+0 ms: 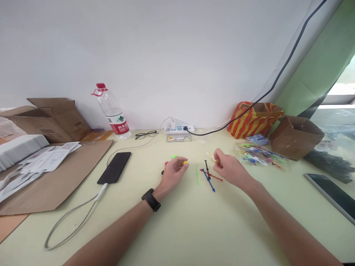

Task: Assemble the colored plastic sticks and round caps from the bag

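Note:
My left hand (173, 173) rests on the pale green table (194, 229) with its fingers pinched on a small yellow piece (185, 162). A black watch sits on that wrist. Small green (174, 156) and red (166, 163) pieces lie just behind this hand. My right hand (229, 168) hovers a little to the right, its fingers closed on a thin yellowish stick (211, 157). Between the hands lie thin plastic sticks: a green one (197, 174), a blue one (208, 180), a red one (212, 176) and a black one (206, 168).
A black phone (114, 167) on a grey cable lies at the left, by flat cardboard (55, 177) and papers. A water bottle (113, 111), glasses (146, 135) and a power strip (177, 129) stand at the back. Packets of coloured sticks (260, 155), a striped bag (253, 118), a cardboard box (295, 136) and a tablet (331, 194) sit right.

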The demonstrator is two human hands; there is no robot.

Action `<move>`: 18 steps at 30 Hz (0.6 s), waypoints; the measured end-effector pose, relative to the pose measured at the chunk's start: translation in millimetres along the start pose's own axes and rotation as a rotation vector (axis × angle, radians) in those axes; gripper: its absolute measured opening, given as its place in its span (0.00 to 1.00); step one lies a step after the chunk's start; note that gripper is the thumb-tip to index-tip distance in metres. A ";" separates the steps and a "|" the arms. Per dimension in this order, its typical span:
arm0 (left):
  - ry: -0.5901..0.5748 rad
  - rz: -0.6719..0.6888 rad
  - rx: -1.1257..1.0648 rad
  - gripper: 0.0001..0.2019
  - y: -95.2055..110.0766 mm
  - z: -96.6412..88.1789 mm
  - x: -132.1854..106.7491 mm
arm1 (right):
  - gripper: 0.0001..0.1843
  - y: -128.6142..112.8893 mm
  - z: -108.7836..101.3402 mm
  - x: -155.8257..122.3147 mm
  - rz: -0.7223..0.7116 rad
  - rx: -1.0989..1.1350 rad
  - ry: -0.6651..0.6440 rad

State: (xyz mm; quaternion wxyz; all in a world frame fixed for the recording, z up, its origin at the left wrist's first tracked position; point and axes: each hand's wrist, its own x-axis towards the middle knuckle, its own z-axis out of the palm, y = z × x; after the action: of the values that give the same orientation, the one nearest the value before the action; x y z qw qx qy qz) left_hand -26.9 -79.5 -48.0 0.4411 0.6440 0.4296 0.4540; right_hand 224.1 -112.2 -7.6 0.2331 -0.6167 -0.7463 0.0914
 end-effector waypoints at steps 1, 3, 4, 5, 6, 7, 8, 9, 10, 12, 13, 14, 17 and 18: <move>-0.038 -0.022 -0.065 0.15 1.4 1.2 -1.2 | 0.11 0.6 0.4 0.4 -0.005 0.051 0.014; -0.111 -0.059 -0.138 0.18 4.9 3.9 -4.4 | 0.07 0.3 1.6 1.0 -0.037 0.169 0.041; -0.144 -0.072 -0.148 0.18 6.7 5.2 -5.9 | 0.05 -0.9 2.3 1.1 -0.060 0.224 0.054; -0.174 -0.082 -0.150 0.18 8.1 6.2 -7.2 | 0.03 -2.9 3.2 1.1 -0.084 0.276 0.067; -0.200 -0.089 -0.152 0.19 9.3 6.9 -8.1 | 0.01 -5.5 4.3 1.0 -0.108 0.329 0.080; -0.223 -0.096 -0.160 0.19 10.0 7.2 -8.7 | 0.01 -8.8 5.7 0.7 -0.130 0.382 0.090; -0.244 -0.101 -0.175 0.20 10.4 7.2 -8.9 | 0.01 -12.5 7.3 0.2 -0.148 0.435 0.098; -0.265 -0.107 -0.194 0.20 10.6 7.0 -8.8 | 0.02 -16.4 9.3 -0.5 -0.159 0.487 0.103; -0.283 -0.114 -0.212 0.21 10.6 6.4 -8.5 | 0.02 -20.2 11.7 -1.5 -0.166 0.534 0.101; -0.307 -0.131 -0.235 0.21 10.6 4.9 -7.7 | 0.03 -26.6 17.3 -4.2 -0.181 0.593 0.091; -0.313 -0.139 -0.239 0.21 10.6 3.9 -7.3 | 0.02 -28.8 20.4 -5.7 -0.194 0.597 0.089; -0.317 -0.147 -0.240 0.22 10.8 3.0 -7.0 | 0.02 -30.2 23.5 -7.3 -0.214 0.578 0.093; -0.349 -0.154 -0.243 0.22 11.8 0.6 -7.2 | 0.04 -30.2 31.7 -10.9 -0.329 0.403 0.125; -0.363 -0.153 -0.247 0.21 12.2 0.1 -7.5 | 0.06 -29.1 33.5 -11.6 -0.383 0.332 0.139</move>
State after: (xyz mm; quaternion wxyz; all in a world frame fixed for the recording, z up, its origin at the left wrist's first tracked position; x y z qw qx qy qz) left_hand -26.6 -89.5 -37.9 0.6198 0.6217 0.3321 0.3451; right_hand 184.6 -124.8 -27.3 0.3947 -0.4223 -0.8065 0.1243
